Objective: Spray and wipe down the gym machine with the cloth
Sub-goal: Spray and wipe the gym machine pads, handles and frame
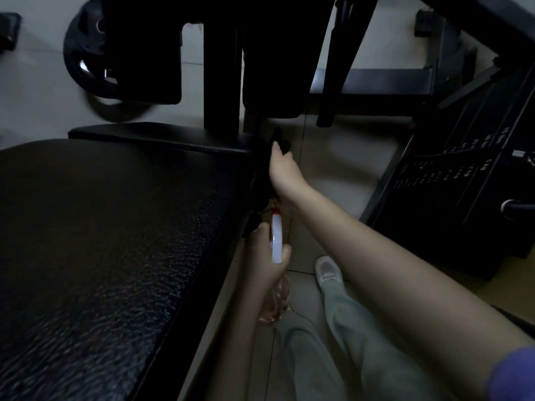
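Note:
A black padded bench of the gym machine fills the left side of the head view. My left hand grips a spray bottle with a white head, red nozzle tip and clear body, held beside the pad's right edge. My right hand reaches forward along that edge and is closed on a dark cloth pressed at the pad's far right corner, where a smaller pad joins. The cloth is mostly hidden in shadow.
A black weight plate hangs at top left behind dark frame posts. A weight stack with numbered plates stands at right. My leg and white shoe are on the tiled floor between bench and stack.

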Demonstrator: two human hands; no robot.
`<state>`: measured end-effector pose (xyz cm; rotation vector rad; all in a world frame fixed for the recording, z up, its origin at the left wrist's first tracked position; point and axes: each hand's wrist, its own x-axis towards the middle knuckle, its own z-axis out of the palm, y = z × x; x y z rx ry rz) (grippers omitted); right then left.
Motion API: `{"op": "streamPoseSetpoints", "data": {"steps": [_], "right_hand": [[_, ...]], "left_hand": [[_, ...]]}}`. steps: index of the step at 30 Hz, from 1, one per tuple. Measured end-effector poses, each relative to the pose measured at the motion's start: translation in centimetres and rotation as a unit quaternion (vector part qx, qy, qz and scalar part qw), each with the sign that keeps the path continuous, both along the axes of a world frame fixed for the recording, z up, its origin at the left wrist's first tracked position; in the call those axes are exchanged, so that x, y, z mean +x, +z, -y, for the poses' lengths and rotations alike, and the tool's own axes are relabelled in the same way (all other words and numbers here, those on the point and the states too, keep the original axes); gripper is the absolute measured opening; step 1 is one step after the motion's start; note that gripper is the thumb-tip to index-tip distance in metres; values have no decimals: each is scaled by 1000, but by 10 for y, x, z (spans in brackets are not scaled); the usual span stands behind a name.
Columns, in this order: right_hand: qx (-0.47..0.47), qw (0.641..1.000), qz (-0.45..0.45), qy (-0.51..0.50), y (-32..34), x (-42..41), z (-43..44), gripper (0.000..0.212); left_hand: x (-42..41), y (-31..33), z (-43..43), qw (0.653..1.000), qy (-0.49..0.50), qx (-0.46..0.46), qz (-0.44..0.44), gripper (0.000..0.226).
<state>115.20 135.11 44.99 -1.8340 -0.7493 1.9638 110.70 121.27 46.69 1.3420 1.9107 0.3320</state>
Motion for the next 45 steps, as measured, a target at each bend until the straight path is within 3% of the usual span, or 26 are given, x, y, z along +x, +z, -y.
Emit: {"op": "streamPoseSetpoints", "data": {"steps": [3, 8, 11, 12, 16, 20, 27, 34, 45], "right_hand": [[-7, 1000, 6, -13, 5, -2, -10, 59], [-19, 999, -37, 7, 13, 7, -13, 62], [-17, 999, -29, -9, 11, 4, -5, 62], [-16, 999, -25, -24, 10, 3, -5, 61], [-8, 1000, -22, -7, 7, 1, -23, 60], [-17, 999, 11, 32, -12, 21, -36, 61], [-62, 990, 83, -97, 6, 81, -25, 52], [-99, 979, 137, -113, 20, 110, -20, 58], [-82, 982, 125, -111, -4, 136, -49, 58]], "left_hand": [[3, 2, 4, 999, 40, -12, 31, 16], [8, 6, 6, 997, 49, -11, 54, 8], [11, 11, 4, 999, 23, 8, 35, 46], [12, 11, 4, 999, 27, 8, 31, 49], [12, 9, 3, 999, 31, -8, 30, 12], [12, 5, 3, 999, 30, -14, 42, 13], [20, 13, -17, 997, 28, -24, 64, 14], [38, 7, -56, 995, 56, -9, 84, 17], [54, -28, -114, 970, 205, -16, 128, 18]]}}
